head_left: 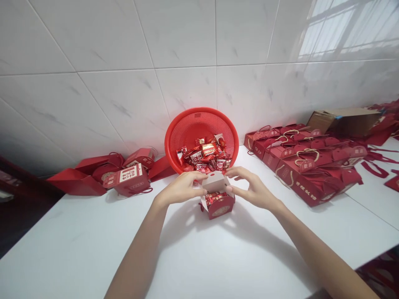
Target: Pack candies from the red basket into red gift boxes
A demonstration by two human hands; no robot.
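A small red candy box (220,207) stands on the white table with its top open, and its pale inner flap rises at the back. Red-wrapped candies (213,198) fill the inside. At the box's left edge, my left hand (182,187) holds the flap between thumb and fingers. My right hand (254,189) grips the opposite edge, thumb low and fingers curved over the top. Right behind the box, a red plastic basket (202,114) leans against the wall with many wrapped candies (207,153) in it.
To the left lie several red boxes (132,178), some opened out. Rows of closed red boxes with cord handles (305,162) stand on the right, with a brown cardboard box (344,120) behind them. A tiled wall (187,37) bounds the table's back.
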